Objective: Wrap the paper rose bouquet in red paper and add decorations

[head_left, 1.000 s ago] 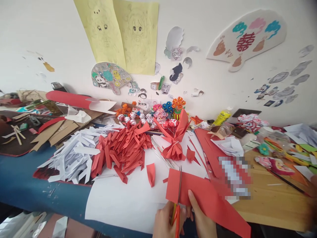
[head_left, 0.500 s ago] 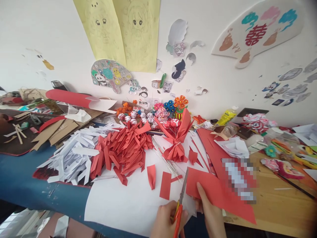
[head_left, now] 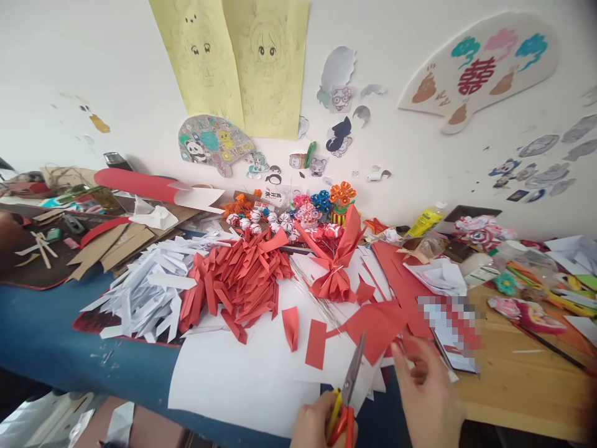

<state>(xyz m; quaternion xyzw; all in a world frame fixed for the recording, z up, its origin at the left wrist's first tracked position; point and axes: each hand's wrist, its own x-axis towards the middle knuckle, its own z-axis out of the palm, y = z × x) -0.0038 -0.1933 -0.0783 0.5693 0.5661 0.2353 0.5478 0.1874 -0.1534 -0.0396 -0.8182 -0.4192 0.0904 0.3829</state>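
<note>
My left hand [head_left: 319,420] is wrapped around the handles of scissors [head_left: 353,373] with yellow and orange grips. Their blades are together and point up and away, the tip over a red paper sheet [head_left: 377,323]. To the right, my right hand [head_left: 429,392] has its thumb and fingers bent together around a bit of red paper beside that sheet; its far edge is hidden by the fingers. A small red rectangle [head_left: 316,344] and a creased red petal-shaped piece [head_left: 290,328] lie left of the scissors on large white paper [head_left: 233,379].
Heaps of folded white strips [head_left: 144,286] and folded red strips [head_left: 242,274] lie to the left. A red paper bow shape [head_left: 336,274] stands behind the scissors, near thin wires [head_left: 317,302]. Paper flowers [head_left: 342,196] line the wall. A pixelated flat object [head_left: 452,336] lies at right.
The red sheet has shifted left and turned, lying by the bow shape. My right hand has moved right and its fingers have regripped. The scissors have moved slightly right, away from the sheet's edge.
</note>
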